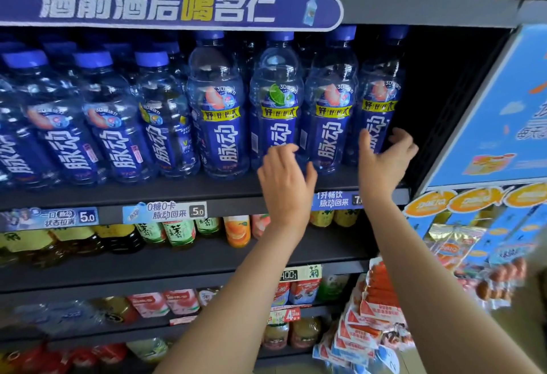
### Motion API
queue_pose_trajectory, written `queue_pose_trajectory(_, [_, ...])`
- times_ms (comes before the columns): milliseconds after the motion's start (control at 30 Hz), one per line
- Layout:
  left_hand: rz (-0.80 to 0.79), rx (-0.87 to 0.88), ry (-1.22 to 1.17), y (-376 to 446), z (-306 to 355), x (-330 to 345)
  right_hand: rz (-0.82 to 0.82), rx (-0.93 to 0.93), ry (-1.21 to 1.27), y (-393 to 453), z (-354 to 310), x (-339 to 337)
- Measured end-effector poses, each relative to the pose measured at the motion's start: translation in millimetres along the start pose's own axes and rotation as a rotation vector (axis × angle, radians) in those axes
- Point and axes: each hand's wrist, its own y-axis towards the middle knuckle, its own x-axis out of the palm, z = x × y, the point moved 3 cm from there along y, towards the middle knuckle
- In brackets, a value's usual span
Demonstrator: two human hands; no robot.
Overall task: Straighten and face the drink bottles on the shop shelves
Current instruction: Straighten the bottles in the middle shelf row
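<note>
Nearest the camera, two bare forearms reach up toward a dark shop shelf [177, 190]. Low on the right hang packets of snacks [370, 323] on a side rack. Below the hands, lower shelves hold green tea bottles [177, 233], an orange drink bottle [236, 230] and more drinks further down, too blurred to tell apart.

On the shelf edge sit price tags [164, 212] marked 5.0. The left hand [285, 181] is raised in front of the lime-label bottle [276, 101], its grip spread and relaxed, fingers loosely bent; whether the fingertips touch the bottle is hard to tell. The right hand [383, 157] is at the lower part of the end bottle [380, 95], the last one on the right of the row, its grip spread with thumb on the left side of the label and fingers on the right side; no firm clasp shows.

Between these two stands another peach-label bottle [330, 101], upright, label forward. Left of the lime one stands a large bottle [217, 104], then smaller blue-capped bottles [109, 116], appearing to lean in the wide view. Above runs a blue banner [168, 7] with white and yellow lettering.
</note>
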Motion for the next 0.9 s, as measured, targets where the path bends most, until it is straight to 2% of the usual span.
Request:
queue_pose_trajectory(100, [-0.168,-0.039,0.035,1.5,14.0,19.0,-0.128,0.096,-0.276,17.3,8.5,9.8])
queue_pose_trajectory(233, [-0.306,-0.164,0.137,3.1,22.6,44.3,-0.254,0.098,-0.437,37.4,15.0,19.3])
queue_pose_trajectory(367, [-0.289,-0.187,0.198,8.3,24.5,51.7,-0.298,0.076,-0.481,44.2,17.2,18.1])
queue_pose_trajectory(700, [-0.248,-0.185,0.129,6.6,26.0,57.6,-0.339,0.072,-0.46,36.0,21.4,2.1])
queue_pose_trajectory(767, [-0.252,-0.178,0.09,4.4,23.1,53.3,-0.295,0.067,-0.423,27.7,21.4,0.2])
queue_pose_trajectory(900, [-0.196,-0.027,-0.04,-3.8,7.6,26.2,-0.03,-0.115,-0.274,-4.2,7.2,-10.8])
